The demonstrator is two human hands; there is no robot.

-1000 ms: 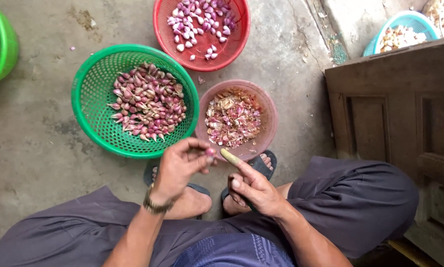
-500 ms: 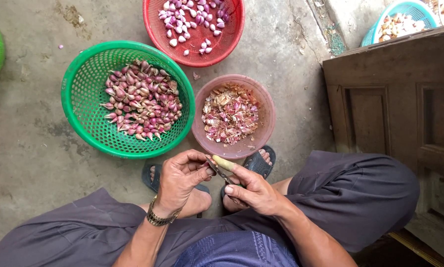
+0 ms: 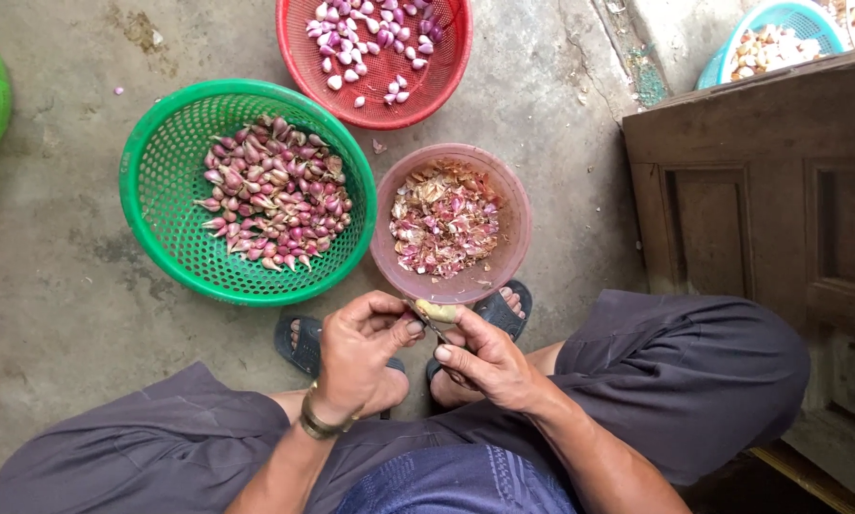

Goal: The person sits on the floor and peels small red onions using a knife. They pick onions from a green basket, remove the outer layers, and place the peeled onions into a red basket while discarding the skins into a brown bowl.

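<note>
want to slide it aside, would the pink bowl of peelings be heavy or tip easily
Probably light: the pink bowl holds only thin, papery skins. Its wide, low shape sitting flat on the concrete floor suggests it would slide rather than tip, though loose skins might scatter.

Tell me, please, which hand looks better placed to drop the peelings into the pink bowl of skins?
Probably the left hand: it pinches the small shallot at the knife, just below the round pink plastic bowl. The right hand is closed on the small knife, so it is less free.
</note>
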